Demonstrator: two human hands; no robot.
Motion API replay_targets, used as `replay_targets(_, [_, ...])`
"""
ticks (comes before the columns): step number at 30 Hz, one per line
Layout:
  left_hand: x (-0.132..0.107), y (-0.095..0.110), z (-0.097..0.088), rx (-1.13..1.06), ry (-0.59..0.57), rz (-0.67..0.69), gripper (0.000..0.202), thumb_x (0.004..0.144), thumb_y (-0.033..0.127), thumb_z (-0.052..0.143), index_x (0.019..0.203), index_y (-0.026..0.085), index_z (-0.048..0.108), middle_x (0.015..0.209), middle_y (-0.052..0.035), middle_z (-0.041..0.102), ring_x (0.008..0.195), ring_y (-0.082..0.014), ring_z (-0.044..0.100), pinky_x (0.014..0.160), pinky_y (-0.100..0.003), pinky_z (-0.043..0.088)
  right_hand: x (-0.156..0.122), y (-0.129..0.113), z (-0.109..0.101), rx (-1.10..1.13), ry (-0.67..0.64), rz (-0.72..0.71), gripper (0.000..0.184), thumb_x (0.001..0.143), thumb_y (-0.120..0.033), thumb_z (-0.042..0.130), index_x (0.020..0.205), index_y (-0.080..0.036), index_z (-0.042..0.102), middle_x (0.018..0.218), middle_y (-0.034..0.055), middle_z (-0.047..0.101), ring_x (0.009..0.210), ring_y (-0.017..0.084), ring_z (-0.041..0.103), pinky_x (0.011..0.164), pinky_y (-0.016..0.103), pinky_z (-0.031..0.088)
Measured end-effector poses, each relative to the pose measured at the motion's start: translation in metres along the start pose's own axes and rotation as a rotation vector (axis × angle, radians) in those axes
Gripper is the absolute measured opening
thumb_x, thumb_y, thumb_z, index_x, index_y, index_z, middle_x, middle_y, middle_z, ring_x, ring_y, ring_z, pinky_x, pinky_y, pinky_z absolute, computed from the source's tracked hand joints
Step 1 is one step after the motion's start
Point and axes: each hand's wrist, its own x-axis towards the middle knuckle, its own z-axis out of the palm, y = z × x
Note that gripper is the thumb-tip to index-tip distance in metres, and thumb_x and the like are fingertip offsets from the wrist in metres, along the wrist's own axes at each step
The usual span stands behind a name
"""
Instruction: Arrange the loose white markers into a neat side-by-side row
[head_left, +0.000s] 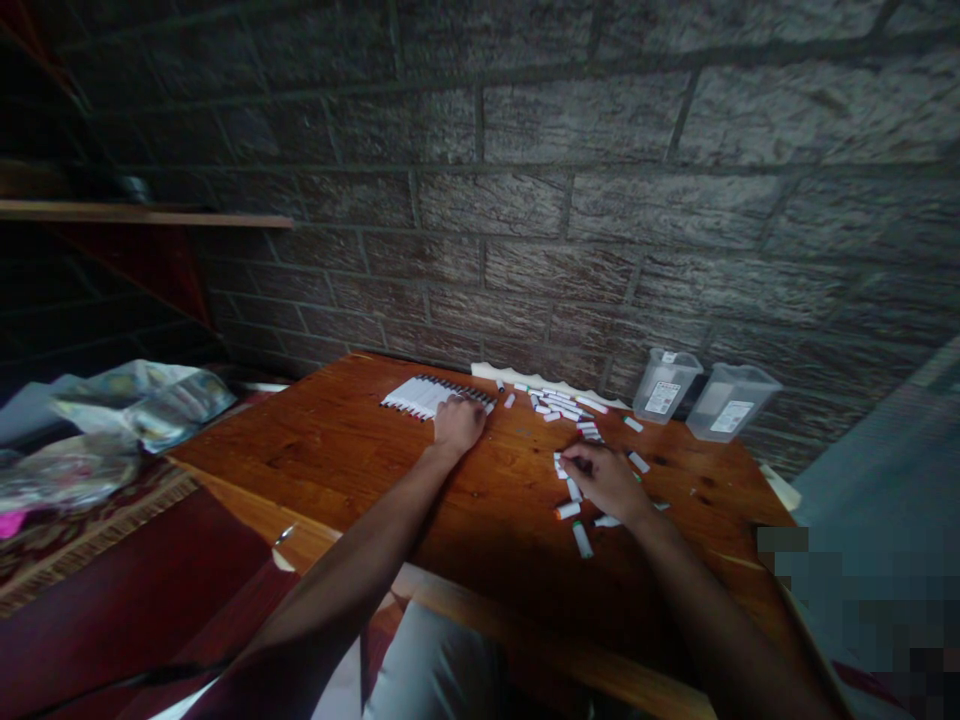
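Observation:
White markers with dark ends lie side by side in a neat row (pixel 415 396) on the wooden table. My left hand (pixel 460 424) rests at the right part of this row, its fingers curled down onto the markers and partly hidden. To the right, my right hand (pixel 606 480) pinches a short white marker cap (pixel 558 460) between thumb and fingers. Around it lie several loose caps, among them one with an orange end (pixel 568 511) and one with a green end (pixel 583 540). More caps lie in a loose heap (pixel 559 402) farther back, some with pink or purple ends.
Two clear plastic containers (pixel 664 385) with labels stand at the table's back right, against the brick wall (pixel 525 230). A white wavy-edged strip (pixel 540 378) runs behind the heap. Plastic bags (pixel 142 400) lie left of the wooden table (pixel 300 470). A shelf (pixel 142 213) juts out at upper left.

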Motion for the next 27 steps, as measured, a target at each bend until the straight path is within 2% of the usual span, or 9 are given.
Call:
replay_targets(9, [-0.0018, 0.0023, -0.0019, 0.000, -0.003, 0.035, 0.032, 0.092, 0.035, 0.043, 0.095, 0.025, 0.073, 0.104, -0.0075, 0.070, 0.104, -0.0247, 0.059, 0.087, -0.035, 0.046, 0.0002, -0.0005, -0.0013, 0.008, 0.001, -0.011, 0.025, 0.089, -0.035, 0.051, 0.092, -0.023, 0.072, 0.094, 0.0037, 0.073, 0.088, 0.018, 0.066, 0.082, 0.030, 0.047])
replay_targets(14, [-0.0024, 0.0028, -0.0019, -0.002, -0.009, 0.038, 0.030, 0.091, 0.034, 0.044, 0.096, 0.025, 0.072, 0.107, -0.0070, 0.069, 0.105, -0.0234, 0.058, 0.089, -0.033, 0.046, 0.0003, -0.0005, -0.0011, 0.011, -0.015, -0.002, 0.025, 0.088, -0.035, 0.051, 0.093, -0.023, 0.072, 0.091, 0.0033, 0.074, 0.086, 0.018, 0.066, 0.079, 0.029, 0.047])
replay_targets(22, [-0.0020, 0.0016, 0.0000, -0.004, -0.001, 0.003, 0.034, 0.092, 0.039, 0.044, 0.104, 0.023, 0.072, 0.108, -0.0078, 0.070, 0.105, -0.0244, 0.060, 0.090, -0.034, 0.046, -0.0008, -0.0022, -0.0009, 0.025, -0.018, -0.025, 0.024, 0.089, -0.034, 0.051, 0.093, -0.022, 0.072, 0.094, 0.0036, 0.073, 0.087, 0.017, 0.066, 0.081, 0.028, 0.047])
replay_targets(27, [-0.0023, 0.0016, -0.0004, 0.011, -0.004, 0.007, 0.034, 0.092, 0.040, 0.043, 0.099, 0.023, 0.072, 0.105, -0.0086, 0.070, 0.103, -0.0248, 0.060, 0.088, -0.035, 0.046, -0.0003, -0.0019, -0.0008, 0.029, -0.018, -0.030, 0.023, 0.089, -0.034, 0.052, 0.092, -0.022, 0.072, 0.093, 0.0038, 0.073, 0.086, 0.017, 0.065, 0.080, 0.028, 0.047])
